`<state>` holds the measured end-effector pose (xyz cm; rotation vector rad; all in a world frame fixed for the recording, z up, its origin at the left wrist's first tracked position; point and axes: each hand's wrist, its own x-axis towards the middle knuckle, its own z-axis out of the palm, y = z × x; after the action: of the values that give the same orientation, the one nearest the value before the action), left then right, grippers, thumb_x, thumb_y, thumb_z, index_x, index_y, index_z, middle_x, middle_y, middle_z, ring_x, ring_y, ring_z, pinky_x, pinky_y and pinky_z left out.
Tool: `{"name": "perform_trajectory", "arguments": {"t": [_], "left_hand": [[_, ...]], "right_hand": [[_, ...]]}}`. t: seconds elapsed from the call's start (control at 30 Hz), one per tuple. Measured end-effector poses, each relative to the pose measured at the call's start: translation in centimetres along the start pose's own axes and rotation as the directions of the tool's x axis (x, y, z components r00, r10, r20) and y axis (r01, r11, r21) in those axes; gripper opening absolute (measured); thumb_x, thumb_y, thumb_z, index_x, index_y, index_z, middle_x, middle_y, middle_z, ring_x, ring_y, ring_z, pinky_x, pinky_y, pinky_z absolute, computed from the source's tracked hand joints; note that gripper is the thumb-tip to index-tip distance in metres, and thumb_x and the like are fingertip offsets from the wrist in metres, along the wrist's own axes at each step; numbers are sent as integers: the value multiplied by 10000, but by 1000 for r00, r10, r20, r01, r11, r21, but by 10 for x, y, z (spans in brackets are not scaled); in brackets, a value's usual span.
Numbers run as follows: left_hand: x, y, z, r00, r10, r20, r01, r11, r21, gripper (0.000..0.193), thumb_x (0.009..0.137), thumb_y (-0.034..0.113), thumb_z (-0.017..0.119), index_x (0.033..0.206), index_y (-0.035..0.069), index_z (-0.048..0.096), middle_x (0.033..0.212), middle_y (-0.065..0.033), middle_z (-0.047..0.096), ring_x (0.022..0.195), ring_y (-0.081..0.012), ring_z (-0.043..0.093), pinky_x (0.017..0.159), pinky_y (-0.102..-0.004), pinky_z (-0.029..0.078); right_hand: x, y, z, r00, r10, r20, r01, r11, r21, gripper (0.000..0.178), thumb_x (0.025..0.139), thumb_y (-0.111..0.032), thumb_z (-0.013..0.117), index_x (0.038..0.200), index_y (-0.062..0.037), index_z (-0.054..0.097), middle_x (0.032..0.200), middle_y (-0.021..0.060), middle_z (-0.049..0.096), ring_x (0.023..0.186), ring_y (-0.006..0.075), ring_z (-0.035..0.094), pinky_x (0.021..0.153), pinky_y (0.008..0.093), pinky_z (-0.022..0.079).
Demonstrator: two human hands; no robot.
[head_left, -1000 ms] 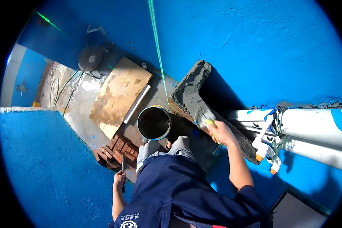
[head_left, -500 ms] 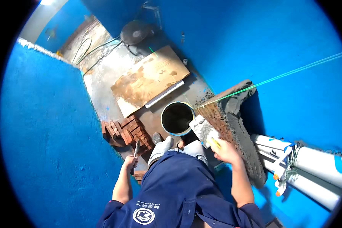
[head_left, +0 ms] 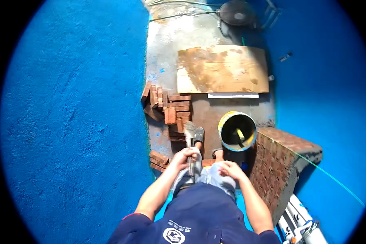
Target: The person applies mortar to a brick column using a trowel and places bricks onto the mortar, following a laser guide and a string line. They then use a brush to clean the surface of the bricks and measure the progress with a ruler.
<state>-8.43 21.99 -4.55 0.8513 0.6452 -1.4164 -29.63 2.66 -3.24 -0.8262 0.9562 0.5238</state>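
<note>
My left hand (head_left: 185, 157) is closed around a trowel (head_left: 190, 132), whose mortar-grey blade points away from me above my foot. Nothing shows in my right hand (head_left: 230, 169), which hovers over my right thigh with its fingers loosely bent. Just beyond that hand stands a round bucket (head_left: 221, 136) with a yellow and blue rim and a dark inside. A float's yellow handle (head_left: 240, 134) shows inside the bucket; its blade is hard to make out there.
Red bricks (head_left: 171, 116) are stacked at the left wall. A low brick wall (head_left: 274, 156) with mortar on its edge stands right, a green string (head_left: 333, 177) beside it. Ahead lies stained cardboard (head_left: 223, 69), with a fan (head_left: 236, 14) behind. White pipes (head_left: 299, 213) lie lower right.
My view has swung, so the scene lies further right and the left wall fills more. My right hand has let go of the float, now in the bucket. My left hand has come inward with the trowel.
</note>
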Motion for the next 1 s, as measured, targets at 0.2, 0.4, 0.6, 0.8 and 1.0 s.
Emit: {"name": "perform_trajectory", "arguments": {"t": [0.2, 0.4, 0.6, 0.8, 1.0], "left_hand": [[36, -41, 30, 994, -45, 95, 17, 960, 279, 227, 830, 182, 679, 984, 37, 597, 939, -88, 649, 836, -194, 622, 742, -319, 491], [76, -19, -25, 965, 145, 218, -248, 246, 937, 316, 824, 314, 629, 967, 37, 681, 993, -186, 664, 923, -337, 634, 818, -414, 489], [132, 42, -156, 939, 278, -201, 248, -142, 958, 275, 791, 287, 621, 795, 20, 684, 906, -190, 665, 870, -355, 629, 771, -438, 505], [261, 135, -257, 906, 417, 75, 272, -709, 651, 234, 714, 151, 606, 931, 64, 597, 941, -123, 602, 936, -316, 580, 794, -440, 478], [426, 252, -297, 778, 438, 451, 377, -899, 224, 379, 845, 154, 500, 1192, 1, 504, 1173, -142, 551, 1092, -291, 503, 990, -435, 362]], "right_hand": [[22, -23, 71, 995, 52, 83, -64, 985, 160, 165, 908, -131, 545, 1048, -51, 576, 830, 38, 594, 652, 117, 560, 535, 255, 456], [52, 48, 34, 811, -289, -509, -109, 780, -616, 301, 864, -299, 574, 941, -16, 643, 804, 146, 653, 744, 251, 634, 713, 372, 480], [34, 60, 18, 830, 56, -555, -419, 719, -554, 400, 844, -390, 589, 860, 5, 648, 776, 201, 648, 772, 302, 652, 717, 399, 481], [44, 130, 18, 777, 2, -630, -424, 740, -521, 324, 790, -338, 670, 800, -14, 656, 738, 223, 631, 702, 389, 619, 658, 440, 484], [87, 110, 23, 830, 147, -538, -446, 753, -483, 467, 893, -379, 548, 1262, -93, 528, 946, 270, 640, 836, 449, 611, 735, 471, 495]]}}
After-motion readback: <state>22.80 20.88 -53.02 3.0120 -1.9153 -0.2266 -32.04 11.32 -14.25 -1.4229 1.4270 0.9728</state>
